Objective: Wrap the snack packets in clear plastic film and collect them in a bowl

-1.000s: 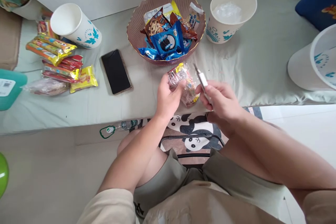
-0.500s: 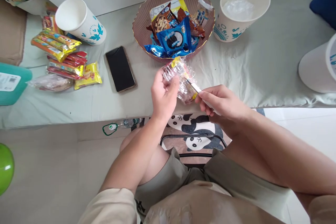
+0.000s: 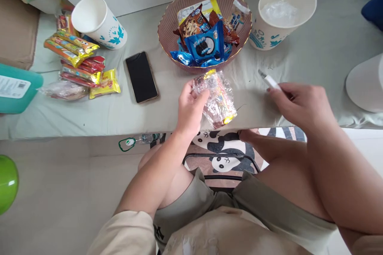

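Observation:
My left hand point(image 3: 191, 107) is closed on a clear plastic snack packet point(image 3: 220, 101) with yellow and reddish parts inside, held just in front of the bowl. Off to the right, my right hand point(image 3: 302, 103) grips a white-handled utility knife point(image 3: 271, 81), its blade tip pointing up and left, apart from the packet. A pink ribbed bowl point(image 3: 167, 28) with a gold wavy rim holds several wrapped snacks, among them a blue cookie packet point(image 3: 206, 44) and a brown cookie packet point(image 3: 193, 24).
A black phone point(image 3: 141, 77) lies left of the bowl. Further left are several snack sticks point(image 3: 70, 48), a yellow packet point(image 3: 106, 84), a paper cup point(image 3: 98, 24) and a teal container point(image 3: 20, 87). Right of the bowl stands a paper cup point(image 3: 287, 20) with crumpled plastic film; a white container point(image 3: 365, 83) sits beyond.
My right hand has moved right with the utility knife, away from the packet. My left hand keeps hold of the packet, which now shows more of its face. The view has shifted slightly.

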The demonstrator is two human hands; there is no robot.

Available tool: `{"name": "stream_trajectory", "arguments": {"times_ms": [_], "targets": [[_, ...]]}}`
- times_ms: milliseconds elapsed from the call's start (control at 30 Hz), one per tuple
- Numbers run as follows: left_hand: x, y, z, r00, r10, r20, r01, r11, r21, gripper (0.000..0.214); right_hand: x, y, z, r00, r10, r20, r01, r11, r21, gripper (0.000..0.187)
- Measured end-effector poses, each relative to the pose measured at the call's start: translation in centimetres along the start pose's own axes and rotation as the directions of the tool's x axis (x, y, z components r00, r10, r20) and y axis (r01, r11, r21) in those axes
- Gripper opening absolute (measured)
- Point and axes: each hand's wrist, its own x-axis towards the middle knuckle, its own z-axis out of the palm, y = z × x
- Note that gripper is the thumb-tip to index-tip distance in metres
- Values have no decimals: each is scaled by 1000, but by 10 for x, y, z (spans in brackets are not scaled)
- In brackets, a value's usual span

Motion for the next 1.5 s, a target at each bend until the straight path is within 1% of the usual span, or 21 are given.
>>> {"name": "stream_trajectory", "arguments": {"times_ms": [67, 133, 200, 267, 367, 433, 500, 567, 633, 733, 767, 800, 833, 900, 933, 967, 1033, 1167, 1267, 1333, 1500], "targets": [[0, 2, 5, 994, -96, 47, 100, 992, -73, 41, 6, 6, 6, 962, -20, -271, -49, 969, -243, 30], [0, 4, 10, 987, -147, 68, 155, 980, -123, 39, 9, 4, 12, 919, -104, -381, -4, 962, -274, 30], [-1, 6, 14, 980, -172, 97, 185, 973, -140, 37, 5, -4, 16, 918, -218, -333, 191, 975, -111, 42], [-2, 7, 17, 968, -206, 145, 225, 966, -130, 36, -3, -18, 20, 924, -340, -175, 365, 920, 141, 45], [-4, 6, 19, 951, -242, 191, 264, 959, -103, 36, -16, -39, 28, 932, -361, -18, 346, 875, 339, 39], [-4, 6, 19, 952, -248, 182, 269, 957, -104, 35, -22, -48, 29, 933, -359, -20, 340, 864, 370, 29], [-3, 7, 18, 952, -269, 146, 287, 950, -123, 32, -25, -52, 27, 893, -448, -37, 422, 806, 415, 20], [-1, 10, 17, 952, -295, 80, 305, 939, -157, 29, -26, -53, 20, 801, -599, -5, 519, 690, 505, 17], [1, 13, 15, 948, -320, -2, 314, 932, -182, 27, -28, -52, 13, 662, -735, 150, 505, 585, 635, 18], [3, 15, 14, 941, -332, -68, 316, 933, -172, 26, -30, -48, 6, 388, -781, 490, 301, 610, 733, 15], [3, 15, 14, 945, -323, -55, 312, 937, -157, 26, -30, -46, 5, 359, -762, 539, 254, 635, 729, 13], [2, 15, 14, 950, -310, -24, 304, 943, -139, 25, -30, -43, 6, 410, -738, 536, 240, 654, 717, 10], [1, 15, 15, 955, -295, 19, 295, 948, -119, 25, -28, -41, 7, 541, -693, 477, 263, 678, 686, 8], [-1, 14, 17, 953, -279, 117, 289, 954, -79, 25, -24, -35, 13, 816, -541, 203, 375, 763, 527, 7], [-2, 14, 17, 947, -277, 163, 290, 955, -63, 25, -21, -33, 17, 874, -483, 54, 422, 809, 410, 11], [-2, 15, 18, 940, -275, 202, 290, 956, -49, 25, -18, -31, 22, 887, -460, -53, 453, 840, 300, 16], [-3, 18, 19, 931, -262, 253, 277, 961, -23, 25, -13, -29, 29, 863, -493, -109, 505, 842, 189, 17], [-3, 26, 15, 901, -266, 344, 283, 959, 3, 38, -9, -30, 35, 881, -463, -94, 471, 844, 257, 10], [-3, 24, 10, 841, -283, 461, 329, 944, -21, 73, -7, -30, 33, 940, -304, -157, 340, 876, 342, 11], [-3, 19, 7, 824, -275, 496, 332, 943, -28, 87, -5, -30, 33, 945, -265, -190, 321, 859, 399, 11], [-1, 8, 4, 831, -264, 489, 316, 948, -25, 80, 0, -30, 39, 847, -530, -49, 516, 794, 321, 21]]}}
